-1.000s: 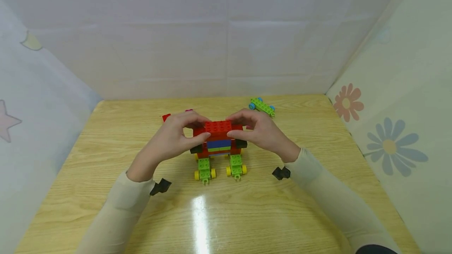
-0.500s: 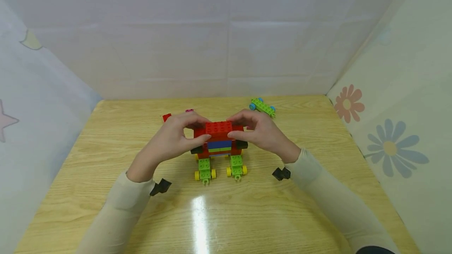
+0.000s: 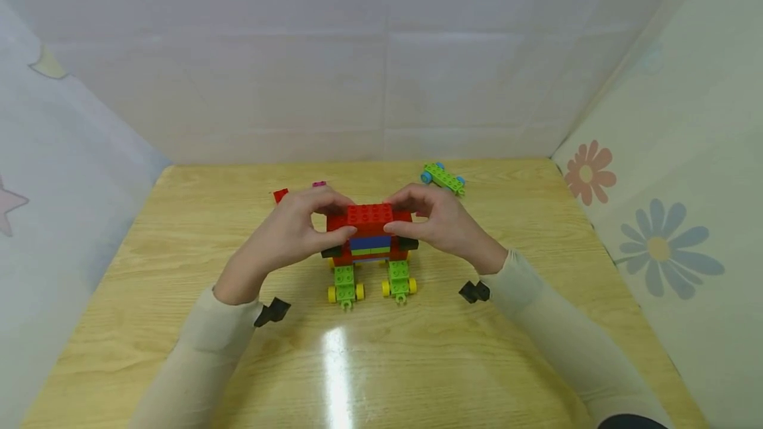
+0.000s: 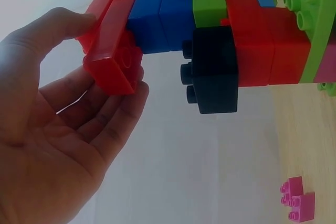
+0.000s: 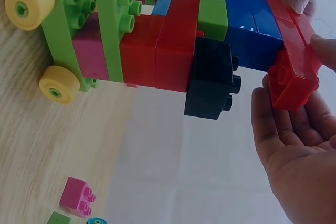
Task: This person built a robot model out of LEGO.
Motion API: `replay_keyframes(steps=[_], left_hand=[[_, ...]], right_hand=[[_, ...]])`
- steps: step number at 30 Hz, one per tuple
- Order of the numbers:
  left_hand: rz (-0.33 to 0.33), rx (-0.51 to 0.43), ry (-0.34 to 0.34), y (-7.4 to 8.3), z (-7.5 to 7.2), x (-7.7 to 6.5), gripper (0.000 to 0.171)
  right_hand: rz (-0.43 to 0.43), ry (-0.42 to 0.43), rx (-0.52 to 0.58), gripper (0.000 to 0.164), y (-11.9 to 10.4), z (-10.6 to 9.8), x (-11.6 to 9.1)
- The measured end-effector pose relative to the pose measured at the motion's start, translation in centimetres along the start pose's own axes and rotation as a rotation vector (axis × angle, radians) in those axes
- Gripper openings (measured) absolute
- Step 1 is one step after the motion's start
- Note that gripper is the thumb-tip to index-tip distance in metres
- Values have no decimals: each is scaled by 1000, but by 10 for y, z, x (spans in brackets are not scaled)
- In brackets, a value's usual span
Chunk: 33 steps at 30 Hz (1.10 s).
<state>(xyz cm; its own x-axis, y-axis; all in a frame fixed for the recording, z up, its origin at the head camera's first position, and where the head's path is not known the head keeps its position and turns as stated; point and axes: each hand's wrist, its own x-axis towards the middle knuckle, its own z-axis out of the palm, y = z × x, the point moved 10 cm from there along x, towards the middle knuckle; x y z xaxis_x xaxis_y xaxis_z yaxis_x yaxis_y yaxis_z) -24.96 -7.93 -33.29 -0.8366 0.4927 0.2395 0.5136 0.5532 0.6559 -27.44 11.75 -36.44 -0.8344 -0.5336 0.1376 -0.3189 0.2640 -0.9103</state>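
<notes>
Left hand, right hand grip red top | table sides (well apart)

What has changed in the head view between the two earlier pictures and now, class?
Nothing visibly moved, and nothing was taken hold of or let go. The left hand and right hand still hold the red top of the block model; the blue-wheeled green base stayed put.

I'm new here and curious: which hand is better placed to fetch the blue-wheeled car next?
Probably the right hand: the blue-wheeled car lies just beyond it, while the left hand is across the build. Both grip the red top, so the right would first need to let go.
</notes>
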Motion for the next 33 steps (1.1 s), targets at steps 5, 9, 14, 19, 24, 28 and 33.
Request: replay_keyframes(steps=[5,9,14,19,24,28,33], left_hand=[[-22,3,-17,-2,3,-1,27],[-26,10,-21,-3,5,-2,28],[-22,6,-21,-3,6,-2,28],[-37,-12,-20,-6,7,-2,27],[-33,-6,-18,-6,7,-1,27],[-32,-3,-23,-6,7,-1,29],[-34,-14,-27,-6,6,-1,29]], right_hand=[[10,-1,-23,33,-1,0,0],[21,3,-43,32,0,0,-1],[22,1,-37,32,0,1,-1],[20,0,-26,31,-1,1,-1],[21,3,-37,31,-1,1,-1],[19,0,-46,32,-2,0,-1],[17,-5,-38,33,-3,0,0]])
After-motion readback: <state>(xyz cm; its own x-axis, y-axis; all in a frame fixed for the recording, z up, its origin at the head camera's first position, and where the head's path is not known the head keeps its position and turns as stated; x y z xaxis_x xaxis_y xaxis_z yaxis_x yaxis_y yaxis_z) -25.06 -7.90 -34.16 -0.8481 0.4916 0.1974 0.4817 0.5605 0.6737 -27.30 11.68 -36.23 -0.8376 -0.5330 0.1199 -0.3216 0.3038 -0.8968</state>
